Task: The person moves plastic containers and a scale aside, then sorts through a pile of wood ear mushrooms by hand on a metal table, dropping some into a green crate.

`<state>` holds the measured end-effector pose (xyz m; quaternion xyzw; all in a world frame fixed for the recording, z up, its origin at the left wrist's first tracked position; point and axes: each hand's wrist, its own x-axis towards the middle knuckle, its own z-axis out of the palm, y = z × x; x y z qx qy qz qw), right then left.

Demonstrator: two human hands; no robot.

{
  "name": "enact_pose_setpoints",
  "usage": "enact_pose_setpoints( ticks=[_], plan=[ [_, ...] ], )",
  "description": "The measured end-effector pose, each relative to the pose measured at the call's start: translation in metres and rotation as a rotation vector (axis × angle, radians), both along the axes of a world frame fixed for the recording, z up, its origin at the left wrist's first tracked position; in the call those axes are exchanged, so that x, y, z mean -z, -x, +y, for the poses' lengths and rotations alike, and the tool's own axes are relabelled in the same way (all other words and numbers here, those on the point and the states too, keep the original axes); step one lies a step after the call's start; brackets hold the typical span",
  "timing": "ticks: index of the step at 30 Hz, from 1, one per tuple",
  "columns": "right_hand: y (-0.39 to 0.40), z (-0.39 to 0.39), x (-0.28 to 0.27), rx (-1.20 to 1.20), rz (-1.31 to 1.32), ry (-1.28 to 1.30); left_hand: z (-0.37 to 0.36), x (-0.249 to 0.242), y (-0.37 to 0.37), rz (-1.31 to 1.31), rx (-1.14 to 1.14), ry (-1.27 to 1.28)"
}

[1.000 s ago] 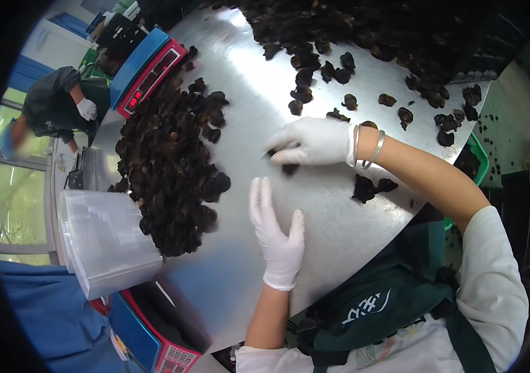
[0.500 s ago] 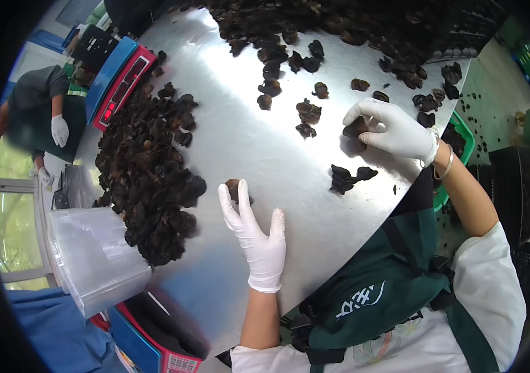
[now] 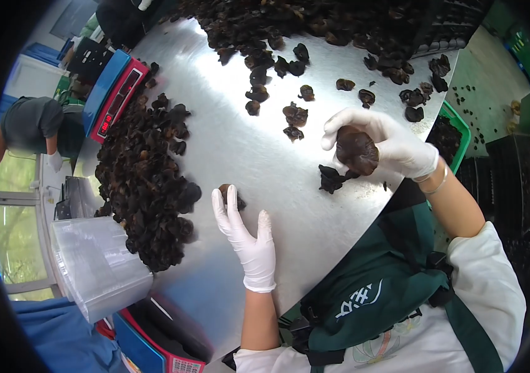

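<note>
A dark brown wood ear mushroom [image 3: 357, 151] is held up in my right hand [image 3: 395, 142], the gloved thumb and fingers closed around its edge. My left hand [image 3: 249, 242], also in a white glove, has its fingers stretched and thumb apart. Its fingertips lie over a smaller wood ear piece [image 3: 241, 200] on the metal table [image 3: 302, 230], partly covering it. Just below the held mushroom lies a crumpled black wood ear [image 3: 331, 179]. Left of my left hand spreads a long heap of wood ears [image 3: 147, 180], and a few single pieces [image 3: 295, 114] lie farther up the table.
A large wood ear pile [image 3: 302, 18] covers the far side. Digital scales stand at the left, one upper [image 3: 116, 93] and one lower [image 3: 153, 342], near clear plastic bags [image 3: 100, 261]. A green crate [image 3: 462, 140] sits beyond the right edge. Another person [image 3: 35, 124] stands at left.
My right hand has turned and come slightly nearer, showing the mushroom's broad face. My left hand has barely moved over its piece. The person at left has lowered and shifted.
</note>
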<state>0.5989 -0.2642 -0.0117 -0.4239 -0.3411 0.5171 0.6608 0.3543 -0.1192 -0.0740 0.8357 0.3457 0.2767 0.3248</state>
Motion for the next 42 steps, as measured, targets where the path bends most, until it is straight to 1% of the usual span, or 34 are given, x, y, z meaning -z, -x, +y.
enact_pose_setpoints(
  ticks=[2, 3, 5, 6, 7, 8, 10, 12, 13, 15, 16, 18, 19, 22, 23, 24, 25, 26, 27, 28, 29, 30, 32, 34, 36, 37, 38, 39, 40, 41, 42],
  plan=[
    [-0.015, -0.014, -0.005, 0.02, -0.266, 0.129, -0.001, -0.001, -0.001, -0.007, -0.004, -0.01],
    [-0.028, -0.019, 0.0, -0.046, -0.418, 0.121, 0.0, -0.003, 0.0, -0.018, 0.013, 0.005],
    [-0.035, -0.029, -0.005, -0.195, -0.638, 0.283, 0.001, -0.006, 0.002, -0.038, 0.046, 0.034],
    [-0.037, -0.031, -0.003, -0.264, -0.769, 0.34, 0.001, -0.006, 0.003, -0.081, 0.059, 0.002],
    [-0.034, -0.029, 0.001, -0.279, -0.887, 0.369, 0.0, -0.005, 0.004, -0.124, 0.075, -0.032],
    [-0.027, -0.022, 0.008, -0.28, -0.988, 0.242, 0.0, -0.005, 0.004, -0.168, 0.092, -0.066],
    [0.004, 0.001, -0.001, -0.323, -0.815, 0.53, -0.002, -0.006, 0.002, -0.176, 0.139, -0.178],
    [0.036, 0.037, 0.039, -0.197, -1.052, 0.075, -0.006, -0.006, -0.001, -0.187, 0.162, -0.281],
    [0.054, 0.055, 0.05, -0.109, -1.017, -0.03, -0.008, -0.007, -0.003, -0.196, 0.163, -0.33],
    [0.062, 0.096, 0.055, -0.04, -0.979, -0.188, -0.008, -0.009, -0.001, -0.199, 0.146, -0.436],
    [0.053, 0.119, 0.051, -0.064, -0.979, -0.24, -0.007, -0.008, 0.002, -0.223, 0.115, -0.445],
    [0.042, 0.153, 0.034, 0.134, -1.347, -0.013, -0.007, -0.002, 0.005, -0.275, 0.052, -0.456],
    [0.035, 0.162, 0.028, 0.238, -1.524, 0.11, -0.005, 0.002, 0.005, -0.291, 0.046, -0.42],
    [0.012, 0.189, 0.076, 0.417, -2.096, 0.13, -0.004, 0.0, 0.003, -0.24, 0.059, -0.355],
    [0.006, 0.185, 0.073, 0.332, -1.902, 0.229, -0.004, -0.001, 0.003, -0.241, 0.075, -0.34],
    [-0.003, 0.18, 0.081, 0.36, -1.808, 0.248, -0.003, -0.002, 0.005, -0.229, 0.075, -0.325],
    [-0.01, 0.163, 0.079, 0.38, -1.797, 0.27, -0.003, -0.002, 0.007, -0.222, 0.068, -0.305],
    [-0.014, 0.14, 0.069, 0.354, -1.703, 0.391, -0.004, -0.002, 0.009, -0.215, 0.058, -0.282],
    [-0.021, 0.117, 0.058, 0.29, -1.795, 0.532, -0.004, -0.002, 0.011, -0.238, 0.058, -0.251],
    [-0.029, 0.091, 0.057, 0.424, -1.789, 0.537, -0.005, -0.003, 0.012, -0.252, 0.044, -0.212],
    [-0.047, 0.066, 0.064, 0.402, -1.865, 0.591, -0.006, -0.006, 0.013, -0.264, 0.031, -0.174],
    [-0.059, 0.034, 0.054, 0.438, -1.854, 0.557, -0.006, -0.008, 0.012, -0.277, 0.023, -0.137],
    [-0.089, -0.023, 0.064, 0.655, -1.836, 0.486, -0.001, -0.013, 0.01, -0.126, 0.141, -0.222],
    [-0.116, -0.074, 0.068, 0.692, -1.872, 0.655, 0.0, -0.013, 0.003, 0.005, 0.255, -0.291],
    [-0.154, -0.122, 0.075, 0.75, -2.076, 0.666, -0.006, -0.009, -0.005, 0.119, 0.371, -0.341],
    [-0.172, -0.144, 0.081, 0.844, -2.115, 0.701, -0.009, -0.01, -0.009, 0.178, 0.455, -0.395],
    [-0.18, -0.151, 0.077, 0.942, -2.15, 0.735, -0.008, -0.012, -0.012, 0.237, 0.489, -0.443],
    [-0.185, -0.156, 0.073, 0.995, -2.096, 0.71, -0.004, -0.015, -0.017, 0.295, 0.52, -0.493],
    [-0.179, -0.145, 0.063, 0.979, -2.034, 0.594, 0.001, -0.017, -0.023, 0.357, 0.55, -0.542],
    [-0.162, -0.121, 0.05, 0.96, -1.964, 0.485, 0.01, -0.017, -0.03, 0.395, 0.519, -0.505],
    [-0.146, -0.094, 0.039, 0.947, -1.891, 0.381, 0.022, -0.016, -0.036, 0.411, 0.494, -0.53]
  ],
)
